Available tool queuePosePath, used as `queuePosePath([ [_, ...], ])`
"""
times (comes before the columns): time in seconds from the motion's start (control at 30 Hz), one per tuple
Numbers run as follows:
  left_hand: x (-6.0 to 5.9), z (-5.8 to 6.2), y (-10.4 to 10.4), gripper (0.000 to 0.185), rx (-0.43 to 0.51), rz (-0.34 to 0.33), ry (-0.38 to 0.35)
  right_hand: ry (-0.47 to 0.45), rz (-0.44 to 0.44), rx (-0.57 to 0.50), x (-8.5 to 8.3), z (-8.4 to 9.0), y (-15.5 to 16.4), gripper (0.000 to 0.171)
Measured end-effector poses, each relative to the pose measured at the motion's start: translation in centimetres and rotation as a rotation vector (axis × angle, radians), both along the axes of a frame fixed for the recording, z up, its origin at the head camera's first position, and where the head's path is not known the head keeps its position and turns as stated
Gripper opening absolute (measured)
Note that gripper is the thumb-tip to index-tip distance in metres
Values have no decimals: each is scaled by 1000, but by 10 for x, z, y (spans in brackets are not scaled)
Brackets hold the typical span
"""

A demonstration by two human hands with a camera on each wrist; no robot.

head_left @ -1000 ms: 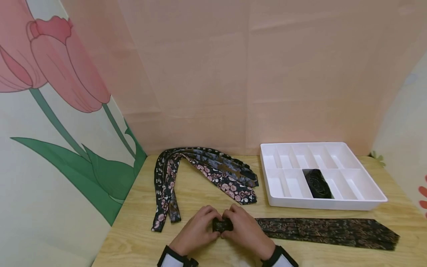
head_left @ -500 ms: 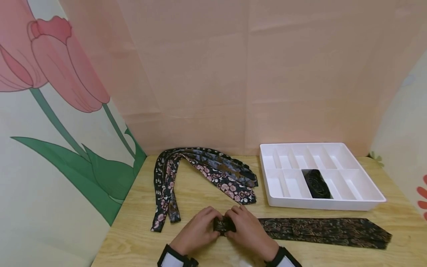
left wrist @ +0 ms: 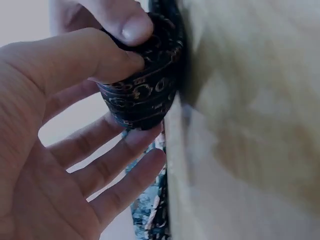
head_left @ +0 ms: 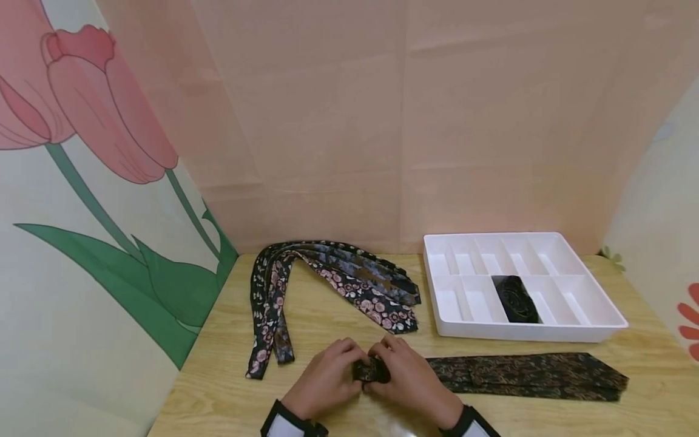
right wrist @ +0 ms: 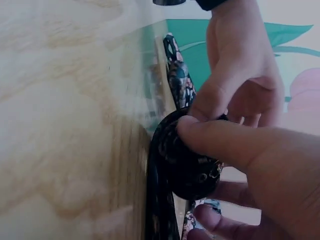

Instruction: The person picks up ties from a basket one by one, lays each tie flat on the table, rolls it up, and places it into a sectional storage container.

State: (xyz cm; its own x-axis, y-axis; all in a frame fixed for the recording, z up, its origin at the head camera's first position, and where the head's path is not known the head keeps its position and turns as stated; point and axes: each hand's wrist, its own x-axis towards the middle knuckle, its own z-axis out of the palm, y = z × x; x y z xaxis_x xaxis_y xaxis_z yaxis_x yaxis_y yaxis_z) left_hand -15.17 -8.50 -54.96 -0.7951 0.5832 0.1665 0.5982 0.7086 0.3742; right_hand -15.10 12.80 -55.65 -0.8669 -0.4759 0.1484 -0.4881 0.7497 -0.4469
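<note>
A dark patterned necktie (head_left: pixel 524 375) lies along the table, its wide pointed end to the right and its other end wound into a roll (left wrist: pixel 142 95). My left hand (head_left: pixel 329 379) pinches the roll from the left, thumb on the near side and fingers behind it. From the right, my right hand (head_left: pixel 406 379) grips the same roll, its thumb (right wrist: pixel 200 132) pressed against the coil. In the right wrist view the unrolled length runs from the coil flat along the tabletop. Both hands hide much of the roll in the head view.
Several floral neckties (head_left: pixel 273 291) lie draped in a bend at the back left. At the back right stands a white compartment tray (head_left: pixel 530 332), with a dark rolled necktie (head_left: pixel 515 298) in a front-row compartment. A pink-covered wall (head_left: pixel 327 121) rises behind the table.
The necktie's flat part has drawn leftward, its pointed end now closer to my hands. My right hand has shifted slightly right, and the roll looks a little bigger.
</note>
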Motion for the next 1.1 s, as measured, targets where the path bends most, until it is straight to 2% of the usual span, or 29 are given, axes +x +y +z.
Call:
queuePosePath([
  [0.07, 0, 3, 1, 36, -6, -2, 30, 0, 0, -3, 0, 0, 0, 45],
  [0.1, 0, 4, 1, 38, 3, -1, 22, -1, 0, -2, 0, -1, 0, 44],
  [0.27, -1, 1, 2, 47, 68, 0, -107, -15, -11, 9, 1, -5, 1, 47],
  [0.33, -1, -3, 1, 45, 85, -7, -132, -12, -9, 3, 1, -5, 1, 48],
  [0.53, -4, -4, -1, 39, 76, -27, -61, -4, -15, -44, 2, -6, 0, 47],
  [0.63, -4, -5, -1, 45, 79, -28, -74, -14, -29, -24, 3, -5, 2, 43],
  [0.77, -3, -7, -1, 46, 85, -37, -122, -29, -31, 8, 4, -4, 2, 47],
  [0.97, -4, -1, -2, 38, 52, -47, -65, -9, -19, -21, 6, 1, -2, 50],
  [1.1, -3, 0, -1, 47, 46, -45, -74, -15, -52, 25, 8, 2, 0, 47],
])
